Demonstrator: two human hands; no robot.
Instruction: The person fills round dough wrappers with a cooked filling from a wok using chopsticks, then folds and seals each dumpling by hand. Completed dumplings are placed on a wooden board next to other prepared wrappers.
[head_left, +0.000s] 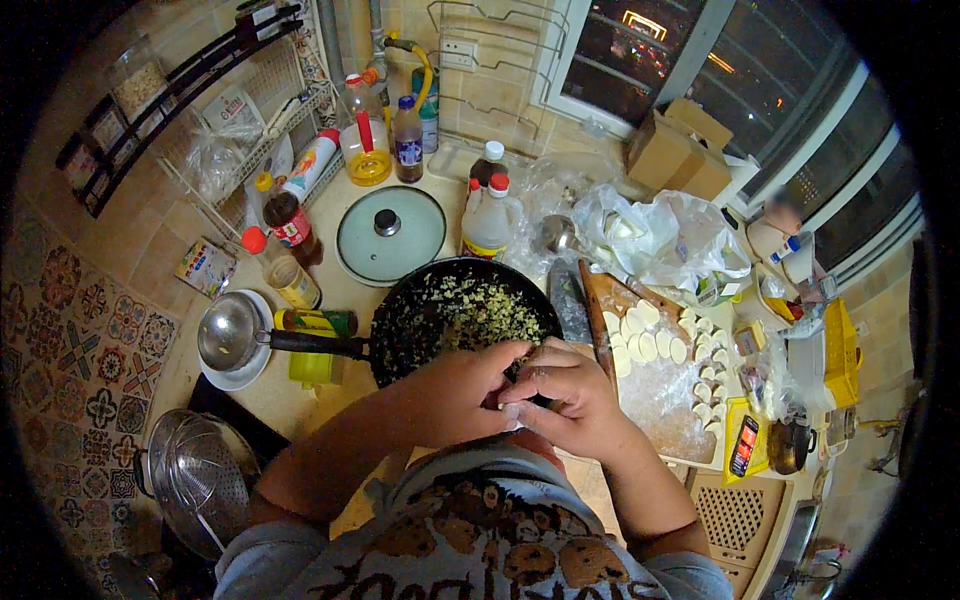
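My left hand (469, 386) and my right hand (574, 394) meet in front of my body, over the near edge of a black frying pan (377, 315). Their fingertips pinch a small white piece of dough (512, 414), mostly hidden by the fingers. Chopped green and yellow filling (487, 307) lies in the pan. To the right, a floured wooden board (660, 409) carries several round dough wrappers (637, 337). Folded dumplings (705, 375) stand in rows along the board's right side.
Left of the pan are a glass lid (390, 255), a metal bowl (229, 330) on a white plate, and sauce bottles (281, 270). A steel colander (202, 472) sits lower left. Plastic bags (652, 232) crowd the back right. A phone (744, 446) rests on a yellow tray near the board.
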